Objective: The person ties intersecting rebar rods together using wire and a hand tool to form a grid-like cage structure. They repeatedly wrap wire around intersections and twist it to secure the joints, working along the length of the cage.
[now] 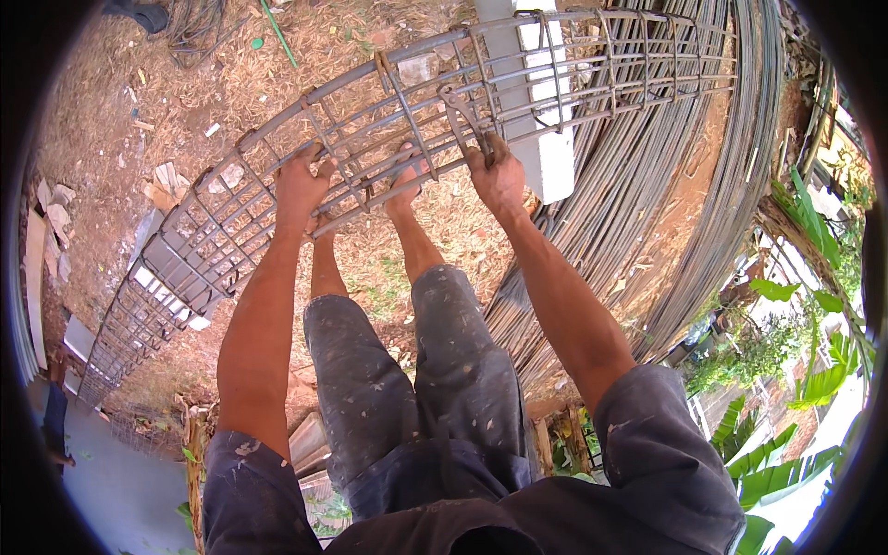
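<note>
A long rebar cage (407,111) of lengthwise bars and square stirrups stretches across in front of me, from the lower left up to the far right. My left hand (303,190) is closed around bars on its near side, left of my feet. In my right hand (498,180) is a pair of rusty pincers (460,113), gripped by the handles, with the jaws pointing away from me over the cage bars. The fingers of that hand are curled close to the near bar. Whether the jaws grip any wire is too small to tell.
A grey and white block-like beam (553,139) lies under the cage at right. Beyond it is a large bundle of loose steel bars (638,194). Another support (176,268) sits beneath the left part. Dry leaves and scraps cover the soil; green plants (786,462) stand at right.
</note>
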`<move>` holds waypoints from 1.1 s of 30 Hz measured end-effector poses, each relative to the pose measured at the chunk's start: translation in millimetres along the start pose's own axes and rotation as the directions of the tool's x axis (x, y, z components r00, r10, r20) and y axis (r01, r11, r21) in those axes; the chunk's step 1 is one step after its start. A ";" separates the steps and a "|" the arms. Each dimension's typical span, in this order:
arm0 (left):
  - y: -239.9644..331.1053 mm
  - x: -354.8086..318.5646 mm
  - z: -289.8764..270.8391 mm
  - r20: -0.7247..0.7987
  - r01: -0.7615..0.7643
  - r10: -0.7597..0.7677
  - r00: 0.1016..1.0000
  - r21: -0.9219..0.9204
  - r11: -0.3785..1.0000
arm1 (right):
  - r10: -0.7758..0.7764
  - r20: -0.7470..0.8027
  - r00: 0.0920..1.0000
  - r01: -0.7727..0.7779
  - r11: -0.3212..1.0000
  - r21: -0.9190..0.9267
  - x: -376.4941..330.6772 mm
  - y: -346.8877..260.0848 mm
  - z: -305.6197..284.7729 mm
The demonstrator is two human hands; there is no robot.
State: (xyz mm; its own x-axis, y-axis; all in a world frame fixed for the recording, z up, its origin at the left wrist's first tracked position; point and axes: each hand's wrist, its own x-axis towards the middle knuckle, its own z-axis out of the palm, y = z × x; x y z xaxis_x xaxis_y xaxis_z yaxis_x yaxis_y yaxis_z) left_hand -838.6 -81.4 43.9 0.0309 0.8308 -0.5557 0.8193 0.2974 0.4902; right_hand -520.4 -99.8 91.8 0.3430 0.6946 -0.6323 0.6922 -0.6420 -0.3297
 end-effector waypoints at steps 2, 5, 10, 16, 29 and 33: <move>-2.1 6.2 -0.9 0.029 0.053 -0.051 0.998 -0.048 0.997 | -0.087 0.005 0.996 0.087 0.995 -0.051 0.5 0.2 0.9; 1.5 5.0 -2.2 0.056 0.093 -0.091 0.994 -0.030 0.995 | -0.091 0.060 0.994 0.099 0.983 -0.155 -0.3 6.5 0.1; 8.0 4.5 0.6 0.026 0.075 -0.077 0.997 0.061 0.995 | -0.031 0.159 0.987 0.070 0.967 -0.247 12.6 12.1 1.6; 12.3 6.6 -4.0 0.078 0.186 -0.187 0.979 0.016 0.982 | -0.111 0.042 0.993 0.114 0.991 -0.068 -3.2 31.2 7.8; 9.8 12.9 -5.2 0.138 0.207 -0.202 0.970 -0.020 0.978 | -0.123 -0.081 0.989 0.117 0.990 -0.077 -8.6 43.3 23.5; 21.1 10.5 -8.2 0.146 0.181 -0.184 0.972 0.032 0.983 | -0.082 -0.246 0.966 0.110 0.989 0.102 -19.3 36.1 25.3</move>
State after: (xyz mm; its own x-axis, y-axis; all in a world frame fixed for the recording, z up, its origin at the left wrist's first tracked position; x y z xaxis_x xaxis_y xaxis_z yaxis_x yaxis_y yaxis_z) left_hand -825.7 -62.5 53.9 -0.0370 0.6844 -0.7282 0.8290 0.4279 0.3601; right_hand -518.1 -144.6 74.3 0.4308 0.8034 -0.4111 0.6575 -0.5914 -0.4668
